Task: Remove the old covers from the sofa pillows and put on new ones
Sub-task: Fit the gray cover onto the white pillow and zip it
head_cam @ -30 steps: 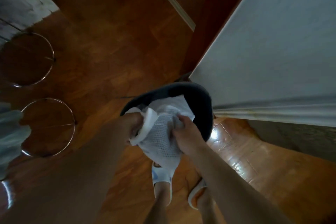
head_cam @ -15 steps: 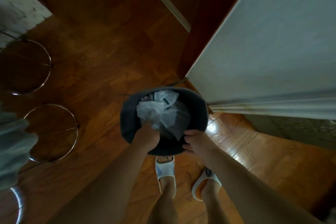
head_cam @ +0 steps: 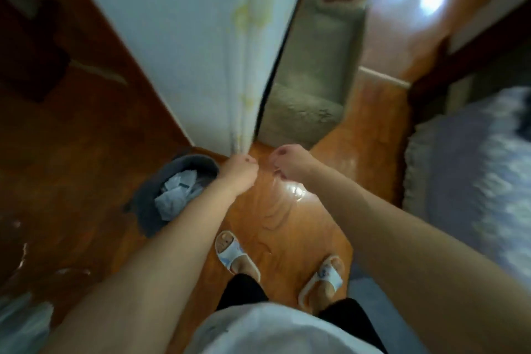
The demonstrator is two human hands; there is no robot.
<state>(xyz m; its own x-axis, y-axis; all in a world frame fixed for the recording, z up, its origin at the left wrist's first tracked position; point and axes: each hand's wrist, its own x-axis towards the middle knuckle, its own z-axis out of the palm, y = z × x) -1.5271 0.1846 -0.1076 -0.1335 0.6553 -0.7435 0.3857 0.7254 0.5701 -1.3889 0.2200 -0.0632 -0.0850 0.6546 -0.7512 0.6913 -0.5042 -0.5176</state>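
A dark grey bin (head_cam: 145, 211) stands on the wooden floor at the left, with crumpled white material (head_cam: 175, 195) inside it. My left hand (head_cam: 238, 165) hovers just right of the bin, by the foot of the white wall corner, its fingers loosely curled and holding nothing. My right hand (head_cam: 287, 161) is a short way to its right, also loosely curled with nothing in it. No pillow or cover shows clearly in view.
A white wall corner (head_cam: 201, 37) rises straight ahead. Behind it lies a green shaggy mat (head_cam: 313, 89). A pale fluffy rug (head_cam: 474, 181) covers the floor at the right. My feet in white slippers (head_cam: 235, 256) stand on the glossy wooden floor (head_cam: 287, 224).
Both hands have let go of the white material and left the bin, which now stands on the floor at the left. My view has swung right.
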